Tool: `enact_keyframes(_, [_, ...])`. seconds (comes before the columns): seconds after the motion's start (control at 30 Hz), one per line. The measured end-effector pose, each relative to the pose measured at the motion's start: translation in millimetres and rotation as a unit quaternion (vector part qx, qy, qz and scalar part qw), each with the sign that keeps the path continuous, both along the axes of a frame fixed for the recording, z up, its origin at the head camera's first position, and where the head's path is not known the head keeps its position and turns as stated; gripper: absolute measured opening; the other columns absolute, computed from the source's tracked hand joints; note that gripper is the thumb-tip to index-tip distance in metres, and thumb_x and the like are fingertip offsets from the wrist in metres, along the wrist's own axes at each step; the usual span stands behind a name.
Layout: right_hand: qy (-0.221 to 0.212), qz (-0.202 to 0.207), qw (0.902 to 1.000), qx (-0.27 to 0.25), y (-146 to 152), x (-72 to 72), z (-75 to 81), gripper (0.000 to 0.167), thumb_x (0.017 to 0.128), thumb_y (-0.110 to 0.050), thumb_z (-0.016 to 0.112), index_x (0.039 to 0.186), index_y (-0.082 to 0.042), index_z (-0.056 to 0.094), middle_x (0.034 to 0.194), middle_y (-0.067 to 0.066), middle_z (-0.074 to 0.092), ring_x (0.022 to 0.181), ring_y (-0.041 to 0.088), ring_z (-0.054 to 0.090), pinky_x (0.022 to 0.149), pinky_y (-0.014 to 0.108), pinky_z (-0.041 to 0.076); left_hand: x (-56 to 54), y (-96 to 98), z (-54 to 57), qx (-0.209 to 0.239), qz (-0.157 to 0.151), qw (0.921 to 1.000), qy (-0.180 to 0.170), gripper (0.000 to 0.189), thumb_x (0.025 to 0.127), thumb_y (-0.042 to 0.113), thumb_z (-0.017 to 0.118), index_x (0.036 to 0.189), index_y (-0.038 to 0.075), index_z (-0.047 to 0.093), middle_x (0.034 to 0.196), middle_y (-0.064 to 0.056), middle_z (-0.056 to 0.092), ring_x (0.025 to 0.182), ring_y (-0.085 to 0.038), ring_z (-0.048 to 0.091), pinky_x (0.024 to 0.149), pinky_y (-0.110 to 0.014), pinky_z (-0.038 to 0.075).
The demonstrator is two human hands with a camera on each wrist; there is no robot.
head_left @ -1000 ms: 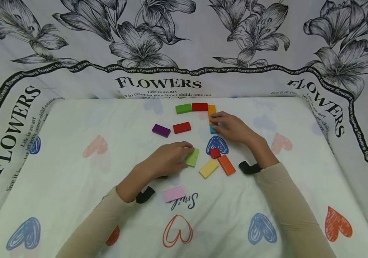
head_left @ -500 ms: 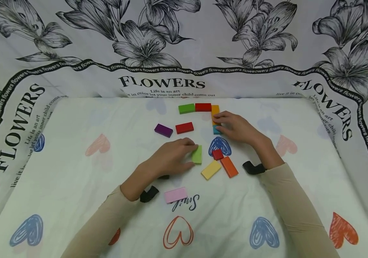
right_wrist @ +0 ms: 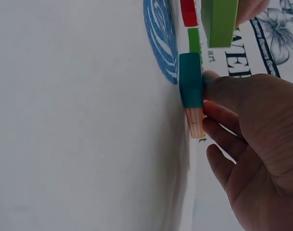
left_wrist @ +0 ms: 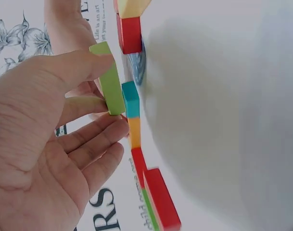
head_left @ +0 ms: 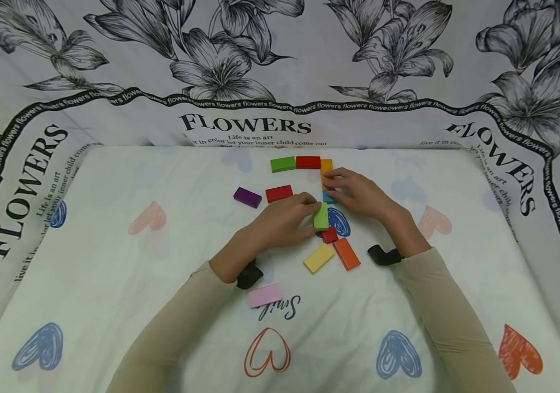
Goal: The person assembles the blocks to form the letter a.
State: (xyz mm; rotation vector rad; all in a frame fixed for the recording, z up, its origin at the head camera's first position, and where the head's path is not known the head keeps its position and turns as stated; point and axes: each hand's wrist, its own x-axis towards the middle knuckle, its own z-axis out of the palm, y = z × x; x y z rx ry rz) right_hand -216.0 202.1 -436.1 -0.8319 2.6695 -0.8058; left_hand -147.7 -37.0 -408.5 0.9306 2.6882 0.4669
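My left hand (head_left: pixel 280 222) pinches a lime green block (head_left: pixel 321 216) between thumb and fingers, as the left wrist view shows too. The block is just on the near side of a small teal block (head_left: pixel 329 196). My right hand (head_left: pixel 365 194) rests its fingertips along the right side of the teal block and a yellow-orange block (head_left: pixel 326 165), not wrapped round either. Those two join end to end, and at the far end a red block (head_left: pixel 308 162) and a green block (head_left: pixel 283 164) continue leftward, making a corner.
Left of the hands lie another red block (head_left: pixel 278 193) and a purple block (head_left: pixel 247 197). Nearer are a small red block (head_left: pixel 329 235), a yellow block (head_left: pixel 319 258) and an orange block (head_left: pixel 346 254). A pink block (head_left: pixel 265 296) lies closest on the heart-print cloth (head_left: pixel 113 284).
My left hand has moved right and away from me, carrying the lime green block up near the teal one. The right hand stays at the teal and yellow-orange blocks.
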Motion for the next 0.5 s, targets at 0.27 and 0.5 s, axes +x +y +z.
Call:
enact_keyframes(0.27, [-0.003,0.012,0.9998,-0.016,0.9,-1.3,-3.8,0.042,0.105,-0.019,0.066,0.145,-0.004,0.063,0.159,0.016,0.054,0.151,0.037,0.047,0.126,0.057,0.038,-5.1,17.3,-3.0,-0.032,-0.003,0.9985,0.044,0.058,0.1,0.035,0.074,0.151,0.014,0.059,0.152,-0.008,0.059,0.137,-0.022,0.061,0.107,-0.034,0.059])
enact_keyframes(0.5, [-0.004,0.003,0.9998,-0.017,2.5,-0.7,-3.5,0.043,0.104,-0.018,0.068,0.144,-0.005,0.064,0.158,0.015,0.055,0.151,0.037,0.047,0.127,0.057,0.038,-2.5,22.6,-5.7,-0.035,0.014,0.9973,0.062,0.059,0.097,0.036,0.078,0.149,0.013,0.061,0.15,-0.008,0.061,0.135,-0.022,0.062,0.105,-0.033,0.06])
